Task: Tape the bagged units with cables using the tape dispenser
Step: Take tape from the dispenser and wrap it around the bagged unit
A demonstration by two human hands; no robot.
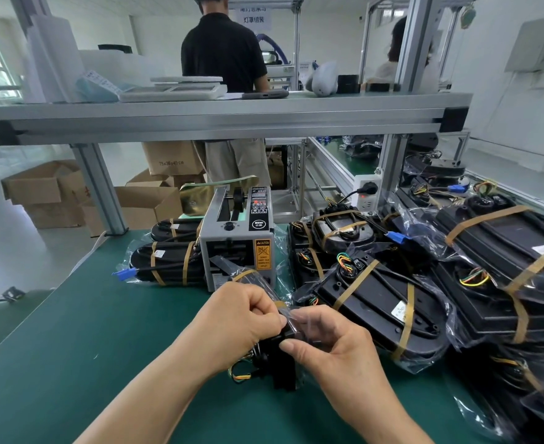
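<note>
Both hands, left (232,318) and right (331,344), pinch bagged unit (278,357) between them

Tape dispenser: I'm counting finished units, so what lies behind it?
Two taped bagged units lie behind the tape dispenser on its left, right ends covered by it. What looks like a yellowish tape roll stands behind its top. Anything directly behind is hidden.

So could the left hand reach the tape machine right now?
Probably yes. The tape dispenser stands just beyond the left hand, with only the bag's loose plastic between them. But that hand is pinching the bagged unit, so it would have to let go first.
</note>
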